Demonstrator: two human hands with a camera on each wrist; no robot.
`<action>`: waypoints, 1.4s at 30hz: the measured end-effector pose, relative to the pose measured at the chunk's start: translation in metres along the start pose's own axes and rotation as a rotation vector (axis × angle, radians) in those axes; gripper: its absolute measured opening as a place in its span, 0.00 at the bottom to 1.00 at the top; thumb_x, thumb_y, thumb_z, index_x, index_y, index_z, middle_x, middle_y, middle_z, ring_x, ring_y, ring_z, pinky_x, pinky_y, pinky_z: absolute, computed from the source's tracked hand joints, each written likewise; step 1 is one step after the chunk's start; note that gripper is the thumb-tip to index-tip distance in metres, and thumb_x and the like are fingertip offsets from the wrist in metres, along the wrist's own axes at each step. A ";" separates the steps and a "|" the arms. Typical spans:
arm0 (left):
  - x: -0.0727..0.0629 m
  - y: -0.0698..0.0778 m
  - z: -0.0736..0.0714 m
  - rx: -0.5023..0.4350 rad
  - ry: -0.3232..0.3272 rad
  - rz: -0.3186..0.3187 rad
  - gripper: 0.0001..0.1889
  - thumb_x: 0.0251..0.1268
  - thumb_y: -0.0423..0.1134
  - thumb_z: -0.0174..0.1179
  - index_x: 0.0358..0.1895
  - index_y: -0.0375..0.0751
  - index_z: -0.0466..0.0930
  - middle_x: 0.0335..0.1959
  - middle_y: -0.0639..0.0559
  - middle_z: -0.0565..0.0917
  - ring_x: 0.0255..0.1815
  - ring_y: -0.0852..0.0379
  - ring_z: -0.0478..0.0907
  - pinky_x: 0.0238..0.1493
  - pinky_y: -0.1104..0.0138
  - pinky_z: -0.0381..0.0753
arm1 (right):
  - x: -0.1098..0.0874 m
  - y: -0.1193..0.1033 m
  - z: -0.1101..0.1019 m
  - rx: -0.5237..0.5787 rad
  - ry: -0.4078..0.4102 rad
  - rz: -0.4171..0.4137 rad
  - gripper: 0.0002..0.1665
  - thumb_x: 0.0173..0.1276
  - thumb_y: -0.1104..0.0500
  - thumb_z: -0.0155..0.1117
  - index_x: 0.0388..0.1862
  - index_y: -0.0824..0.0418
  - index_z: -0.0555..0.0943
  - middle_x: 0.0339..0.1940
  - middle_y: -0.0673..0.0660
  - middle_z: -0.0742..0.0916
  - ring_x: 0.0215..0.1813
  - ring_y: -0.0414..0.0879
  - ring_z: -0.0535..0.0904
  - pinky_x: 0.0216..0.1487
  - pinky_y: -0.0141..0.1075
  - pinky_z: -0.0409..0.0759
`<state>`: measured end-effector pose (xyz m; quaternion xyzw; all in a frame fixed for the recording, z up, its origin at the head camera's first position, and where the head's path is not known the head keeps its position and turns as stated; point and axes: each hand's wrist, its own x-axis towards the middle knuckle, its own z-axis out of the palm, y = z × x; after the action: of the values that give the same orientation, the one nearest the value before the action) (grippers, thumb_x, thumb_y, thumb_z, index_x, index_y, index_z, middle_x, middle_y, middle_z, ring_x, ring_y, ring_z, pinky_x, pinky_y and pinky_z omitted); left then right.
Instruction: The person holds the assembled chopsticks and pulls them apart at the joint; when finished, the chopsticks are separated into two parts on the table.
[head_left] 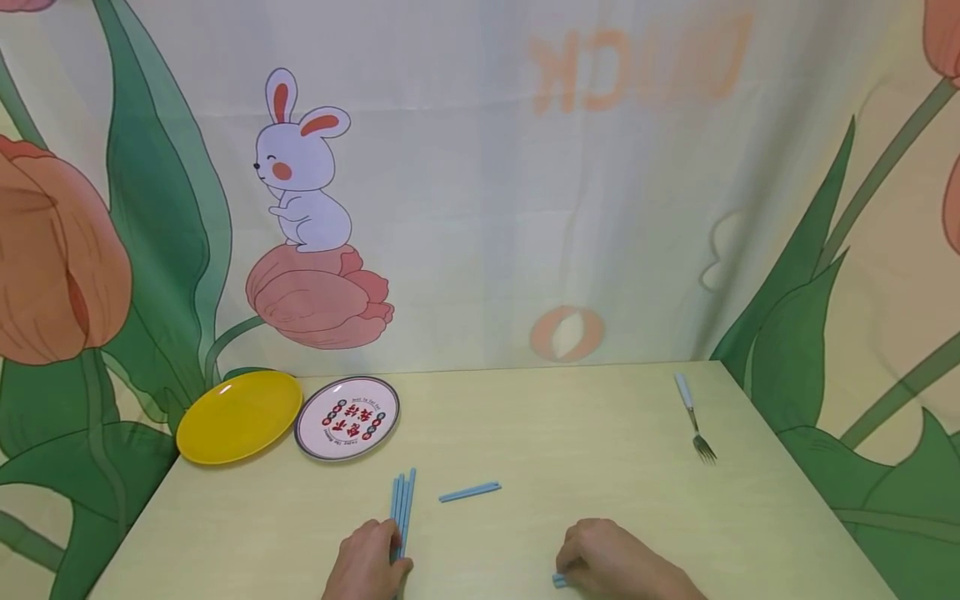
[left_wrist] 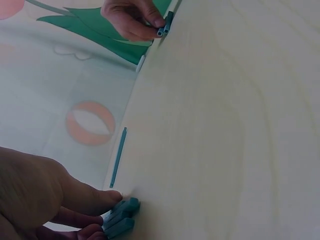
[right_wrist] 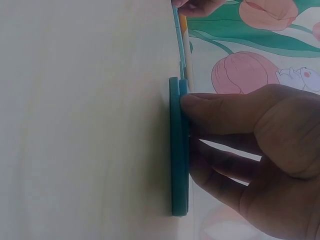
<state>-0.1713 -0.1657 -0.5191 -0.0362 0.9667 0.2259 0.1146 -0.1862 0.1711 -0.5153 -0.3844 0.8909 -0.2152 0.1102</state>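
Blue sticks: likely light, stiff; best gripped mid-length. Left fingers curled round several; right fingers pinching two.

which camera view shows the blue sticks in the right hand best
The right wrist view: the blue sticks appear large and lengthwise, pinched by the right hand. The head view shows only a short end beside the hand; the left wrist view shows them small near the top edge, ends foremost.
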 end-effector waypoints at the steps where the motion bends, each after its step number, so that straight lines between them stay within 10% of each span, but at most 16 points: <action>1: 0.000 0.000 0.000 0.005 0.000 0.000 0.11 0.51 0.39 0.73 0.30 0.40 0.78 0.24 0.51 0.73 0.27 0.54 0.68 0.32 0.62 0.70 | 0.000 0.000 0.000 0.003 -0.001 0.002 0.09 0.63 0.63 0.66 0.33 0.49 0.90 0.30 0.35 0.85 0.34 0.26 0.74 0.38 0.26 0.76; 42: -0.005 0.000 -0.007 0.100 0.050 -0.051 0.13 0.51 0.39 0.71 0.25 0.37 0.75 0.20 0.49 0.72 0.23 0.53 0.71 0.28 0.60 0.73 | 0.000 -0.002 -0.001 -0.013 -0.020 0.027 0.10 0.61 0.64 0.66 0.30 0.50 0.89 0.26 0.35 0.82 0.31 0.26 0.71 0.36 0.25 0.75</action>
<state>-0.1683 -0.1687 -0.5114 -0.0605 0.9781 0.1735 0.0979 -0.1855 0.1702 -0.5130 -0.3751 0.8964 -0.2039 0.1193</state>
